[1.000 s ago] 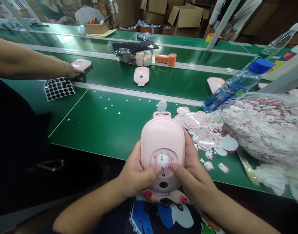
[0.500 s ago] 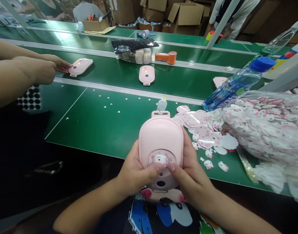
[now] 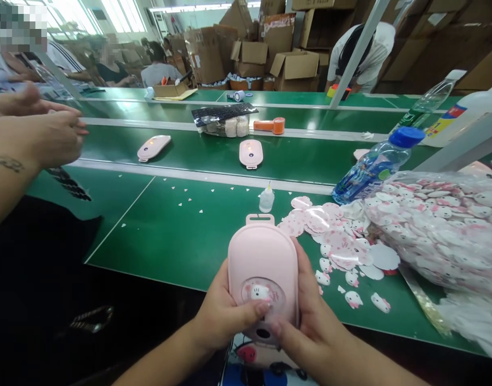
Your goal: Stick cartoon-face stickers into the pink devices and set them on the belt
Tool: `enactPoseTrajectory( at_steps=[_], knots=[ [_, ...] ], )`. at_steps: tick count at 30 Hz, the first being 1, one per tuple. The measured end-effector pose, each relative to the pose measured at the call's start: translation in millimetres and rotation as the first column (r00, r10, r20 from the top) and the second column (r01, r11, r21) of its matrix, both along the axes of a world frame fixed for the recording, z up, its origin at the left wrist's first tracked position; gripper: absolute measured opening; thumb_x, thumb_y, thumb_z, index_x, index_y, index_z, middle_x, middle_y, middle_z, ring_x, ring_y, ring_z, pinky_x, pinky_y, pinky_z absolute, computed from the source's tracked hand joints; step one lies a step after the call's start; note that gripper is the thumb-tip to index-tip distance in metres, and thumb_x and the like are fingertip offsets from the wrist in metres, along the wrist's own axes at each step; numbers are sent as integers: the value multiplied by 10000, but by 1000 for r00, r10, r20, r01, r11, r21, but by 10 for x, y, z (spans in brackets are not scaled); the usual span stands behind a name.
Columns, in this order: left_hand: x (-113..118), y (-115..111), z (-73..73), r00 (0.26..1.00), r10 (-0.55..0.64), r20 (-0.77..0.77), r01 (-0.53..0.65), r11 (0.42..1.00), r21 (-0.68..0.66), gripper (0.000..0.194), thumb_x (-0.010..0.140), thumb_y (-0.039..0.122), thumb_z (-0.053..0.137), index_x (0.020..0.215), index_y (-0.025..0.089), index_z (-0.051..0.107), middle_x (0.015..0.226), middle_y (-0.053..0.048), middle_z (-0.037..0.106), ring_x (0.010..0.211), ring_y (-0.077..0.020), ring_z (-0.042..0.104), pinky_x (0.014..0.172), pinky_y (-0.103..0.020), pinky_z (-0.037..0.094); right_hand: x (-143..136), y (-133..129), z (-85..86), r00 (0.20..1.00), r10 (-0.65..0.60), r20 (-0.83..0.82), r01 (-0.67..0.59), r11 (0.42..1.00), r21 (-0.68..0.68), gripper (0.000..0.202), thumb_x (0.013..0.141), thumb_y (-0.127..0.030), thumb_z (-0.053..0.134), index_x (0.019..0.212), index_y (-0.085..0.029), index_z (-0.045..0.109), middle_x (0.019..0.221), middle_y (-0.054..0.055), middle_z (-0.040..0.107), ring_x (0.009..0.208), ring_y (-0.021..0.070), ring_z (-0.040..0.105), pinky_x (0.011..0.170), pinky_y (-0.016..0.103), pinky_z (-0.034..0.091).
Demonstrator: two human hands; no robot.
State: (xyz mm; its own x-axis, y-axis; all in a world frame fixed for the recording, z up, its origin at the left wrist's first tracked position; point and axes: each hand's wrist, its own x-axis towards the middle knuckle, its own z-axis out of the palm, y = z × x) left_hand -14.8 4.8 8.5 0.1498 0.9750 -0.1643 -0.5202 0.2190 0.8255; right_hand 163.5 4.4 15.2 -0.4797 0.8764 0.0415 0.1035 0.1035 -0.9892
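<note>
A pink rounded case (image 3: 262,249) is held between both hands near the table's front edge, its strap loop pointing away from me. My left hand (image 3: 225,305) grips its left side, the thumb beside a white cat-face piece (image 3: 259,292) in the case's oval recess. Around the right side wraps my right hand (image 3: 314,316), with its thumb on the lower face, below the recess. Just beyond the loop stands a small clear bottle (image 3: 266,198). Round printed stickers (image 3: 318,219) and loose cat-face pieces (image 3: 353,299) lie to the right.
Two pink cases (image 3: 251,154) (image 3: 154,148) lie on the green strip beyond. A plastic bag of cat faces (image 3: 442,225) and a blue-capped bottle (image 3: 370,166) stand at right. Another person's hands (image 3: 41,131) are at far left. An orange handheld item (image 3: 270,126) lies farther back.
My view has tilted up, and the held case sits lower in it. My right thumb has moved down from the cat-face piece. The other person's hand has let go of the left pink case.
</note>
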Motion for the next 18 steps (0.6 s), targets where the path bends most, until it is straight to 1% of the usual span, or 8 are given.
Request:
enactPoseTrajectory(
  at_steps=[4,7,11,14,18],
  knots=[
    [15,51,-4,1000,20,5,-20,1000,-24,525,610,189,871,1073,195,623,915,-58,744,783,-199,696,688,-277,566,8,39,-42,999,-2,34,2,1000,16,996,884,-319,601,1548,-278,-141,1564,144,313,1445,341,294,1125,560,345],
    [39,98,-5,998,46,-51,-48,998,-48,528,594,206,880,1055,180,624,900,-59,741,781,-202,692,692,-280,564,4,74,-47,997,-34,63,35,999,-9,923,917,-316,552,1552,-294,-117,1567,134,311,1441,336,304,1144,576,301],
    [74,125,-5,997,47,-63,-51,997,-51,560,589,203,884,1076,171,611,935,-75,740,801,-203,693,695,-275,564,9,97,-46,993,-89,83,90,996,-5,871,933,-278,505,1548,-330,-110,1539,110,363,1464,323,252,1164,608,228],
    [88,133,6,998,36,-60,-39,998,-56,555,598,197,883,1079,170,608,964,-80,739,792,-182,689,687,-254,561,25,105,-37,992,-93,83,94,996,-4,875,930,-245,496,1539,-362,-121,1573,90,307,1465,320,249,1159,611,240],
    [109,138,21,997,41,-66,-45,997,-63,541,600,180,883,1067,188,611,934,-51,739,786,-165,689,692,-240,564,31,109,-27,993,-91,81,92,996,-17,874,937,-257,495,1535,-370,-132,1602,85,243,1462,321,257,1154,596,269]
  ],
)
